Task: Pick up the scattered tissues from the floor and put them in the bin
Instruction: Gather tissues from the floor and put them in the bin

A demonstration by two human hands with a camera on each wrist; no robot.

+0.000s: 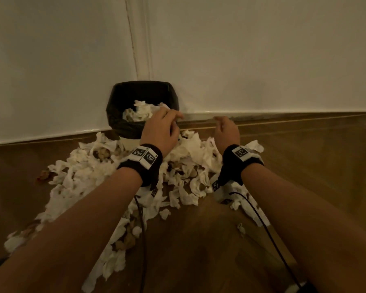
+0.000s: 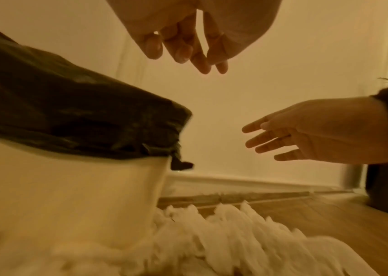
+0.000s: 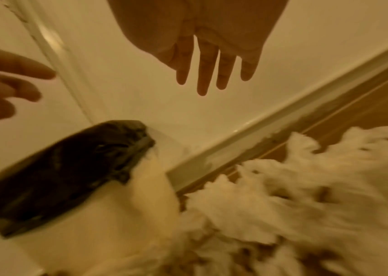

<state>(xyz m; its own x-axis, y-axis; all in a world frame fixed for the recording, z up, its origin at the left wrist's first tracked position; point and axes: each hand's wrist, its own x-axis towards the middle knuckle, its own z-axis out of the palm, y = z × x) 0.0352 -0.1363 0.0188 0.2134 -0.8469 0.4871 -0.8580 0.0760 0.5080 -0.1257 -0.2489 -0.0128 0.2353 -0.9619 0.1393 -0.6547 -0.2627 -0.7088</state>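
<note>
A white bin (image 1: pixel 129 142) lined with a black bag (image 1: pixel 114 104) stands in the room corner, with crumpled tissues (image 1: pixel 138 112) inside it. A big heap of white scattered tissues (image 1: pixel 89 166) covers the wooden floor in front of it. My left hand (image 1: pixel 163 125) hovers over the bin's right front rim, fingers loose and holding nothing (image 2: pixel 188 54). To the right of the bin my right hand (image 1: pixel 225 127) hangs above the heap, fingers straight and empty (image 3: pixel 212 74). The bin (image 2: pixel 70 196) and the heap (image 2: pixel 223 233) fill the left wrist view's lower part.
White walls meet behind the bin, with a skirting board (image 1: pixel 283 115) along the floor. Black cables (image 1: pixel 266 229) run from both wristbands across the wooden floor (image 1: pixel 199 250). A small brownish scrap (image 1: pixel 43 175) lies left of the heap.
</note>
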